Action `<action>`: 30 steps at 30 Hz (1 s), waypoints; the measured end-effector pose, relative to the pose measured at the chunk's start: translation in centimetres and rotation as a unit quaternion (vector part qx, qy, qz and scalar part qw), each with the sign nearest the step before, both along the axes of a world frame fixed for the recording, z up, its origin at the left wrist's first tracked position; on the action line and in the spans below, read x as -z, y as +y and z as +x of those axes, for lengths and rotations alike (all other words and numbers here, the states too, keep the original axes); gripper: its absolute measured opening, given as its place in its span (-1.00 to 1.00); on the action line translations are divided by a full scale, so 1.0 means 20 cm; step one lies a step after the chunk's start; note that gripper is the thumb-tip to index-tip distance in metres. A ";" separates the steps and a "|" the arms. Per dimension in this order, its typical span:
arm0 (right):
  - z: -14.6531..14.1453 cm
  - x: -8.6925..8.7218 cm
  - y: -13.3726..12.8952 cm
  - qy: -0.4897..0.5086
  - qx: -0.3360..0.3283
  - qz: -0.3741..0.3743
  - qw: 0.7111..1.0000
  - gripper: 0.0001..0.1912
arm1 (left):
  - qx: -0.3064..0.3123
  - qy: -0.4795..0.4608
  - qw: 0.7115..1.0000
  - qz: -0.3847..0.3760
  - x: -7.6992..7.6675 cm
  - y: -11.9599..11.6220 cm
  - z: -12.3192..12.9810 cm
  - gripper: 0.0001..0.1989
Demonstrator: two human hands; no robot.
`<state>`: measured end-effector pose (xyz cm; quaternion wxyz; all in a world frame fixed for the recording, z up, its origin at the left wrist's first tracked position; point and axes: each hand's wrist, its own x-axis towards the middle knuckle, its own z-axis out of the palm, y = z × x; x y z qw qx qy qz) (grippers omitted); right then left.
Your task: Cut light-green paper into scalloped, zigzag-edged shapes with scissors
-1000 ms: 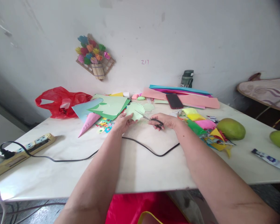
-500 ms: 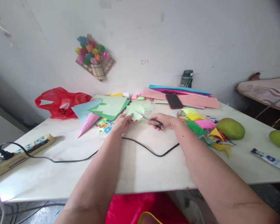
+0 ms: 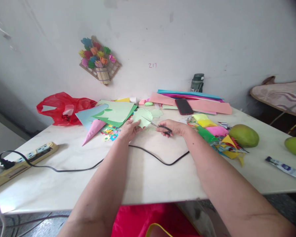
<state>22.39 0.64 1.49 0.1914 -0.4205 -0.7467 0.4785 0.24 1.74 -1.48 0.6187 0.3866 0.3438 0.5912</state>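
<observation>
My left hand (image 3: 130, 128) is closed on the left edge of a pale green paper cutout (image 3: 141, 117) with a scalloped outline. My right hand (image 3: 172, 127) grips the black handles of a pair of scissors (image 3: 165, 128). Its thin blades point left and lie across the right part of the cutout. Behind the blades, another pale green scalloped piece (image 3: 157, 113) rests on the table. Left of my left hand are small coloured paper scraps (image 3: 110, 131) and a pink paper cone (image 3: 93, 131).
Green sheets (image 3: 115, 110) and a red plastic bag (image 3: 64, 107) lie at the left. A phone (image 3: 184, 107) rests on pink paper (image 3: 209, 106). Clay packets (image 3: 217, 131) and a green mango (image 3: 244, 135) are at the right. A black cord (image 3: 160, 161) crosses the table from a power strip (image 3: 24, 163).
Almost nothing differs. Both hands, the scissors and the green cutout keep nearly the same places; the view has shifted very slightly.
</observation>
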 end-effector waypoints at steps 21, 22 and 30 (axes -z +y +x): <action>0.00 0.02 0.02 0.017 0.001 0.013 1.000 -0.70 | -0.011 -0.019 1.000 -0.004 -0.01 0.00 0.00 -0.79; 0.00 0.03 0.02 0.018 0.003 0.010 1.000 -0.72 | -0.011 -0.021 1.000 -0.005 -0.01 0.00 0.00 -0.79; 0.01 0.03 0.02 0.057 -0.009 -0.002 0.998 -0.78 | -0.011 -0.021 1.000 -0.014 0.00 0.00 -0.01 -0.83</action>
